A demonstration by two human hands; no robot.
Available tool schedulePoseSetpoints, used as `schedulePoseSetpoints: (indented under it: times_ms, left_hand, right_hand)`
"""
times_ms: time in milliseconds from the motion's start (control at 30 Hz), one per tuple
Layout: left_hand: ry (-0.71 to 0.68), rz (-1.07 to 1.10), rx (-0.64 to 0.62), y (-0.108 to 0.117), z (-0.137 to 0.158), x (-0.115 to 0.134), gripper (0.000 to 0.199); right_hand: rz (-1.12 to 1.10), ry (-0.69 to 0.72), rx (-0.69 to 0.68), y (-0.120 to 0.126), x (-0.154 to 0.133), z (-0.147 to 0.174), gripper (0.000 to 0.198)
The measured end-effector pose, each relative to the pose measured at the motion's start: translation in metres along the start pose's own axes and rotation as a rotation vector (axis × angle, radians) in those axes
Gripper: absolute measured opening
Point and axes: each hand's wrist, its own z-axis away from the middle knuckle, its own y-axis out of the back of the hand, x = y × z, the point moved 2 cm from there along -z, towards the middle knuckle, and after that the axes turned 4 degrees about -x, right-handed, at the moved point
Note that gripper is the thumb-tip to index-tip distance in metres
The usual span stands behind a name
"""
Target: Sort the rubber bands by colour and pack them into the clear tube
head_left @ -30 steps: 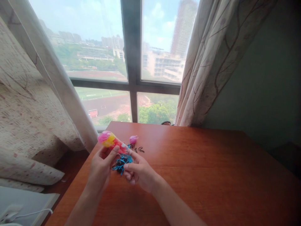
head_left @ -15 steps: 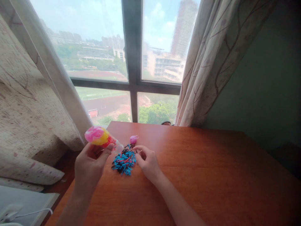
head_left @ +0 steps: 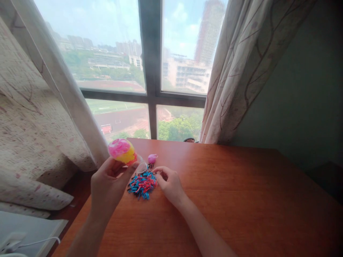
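Spillage is what I'd watch out for, tbh. Your left hand [head_left: 111, 182] has its fingers wrapped snugly round the clear container [head_left: 123, 154], held up above the left part of the surface [head_left: 227, 192]. It's tipped so the clear mouth end points down and right toward the heap of blue, black and red bands [head_left: 142, 186], with pink and yellow filling at the higher end. Tilt it any steeper and a clump could probably drop out at once and scatter, maybe over that nearby left edge. Squeeze too hard and the wall might buckle, if it's as thin as it looks. Your right hand [head_left: 169, 184] is loosely half curled by the heap's right side; can't tell if the fingertips are pinching anything. A careless sweep there could knock the pink ball [head_left: 152, 159] just behind the heap.
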Motion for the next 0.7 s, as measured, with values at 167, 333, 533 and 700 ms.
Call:
schedulePoseSetpoints:
  times_ms: [167, 333, 533, 700]
  left_hand:
    - [0.057, 0.139, 0.055, -0.005, -0.005, -0.007, 0.029]
    - [0.169, 0.292, 0.085, -0.008, -0.001, -0.014, 0.033]
    - [0.343, 0.538, 0.061, -0.021, 0.012, -0.019, 0.039]
    - [0.455, 0.548, -0.143, -0.034, 0.022, -0.029, 0.035]
  right_hand:
    - [-0.052, 0.081, 0.004, 0.000, -0.008, 0.003, 0.023]
    - [-0.055, 0.238, -0.088, -0.004, -0.016, 0.011, 0.036]
    - [0.330, 0.435, -0.237, -0.008, -0.021, 0.018, 0.069]
    - [0.404, 0.349, -0.242, -0.011, -0.016, 0.018, 0.072]
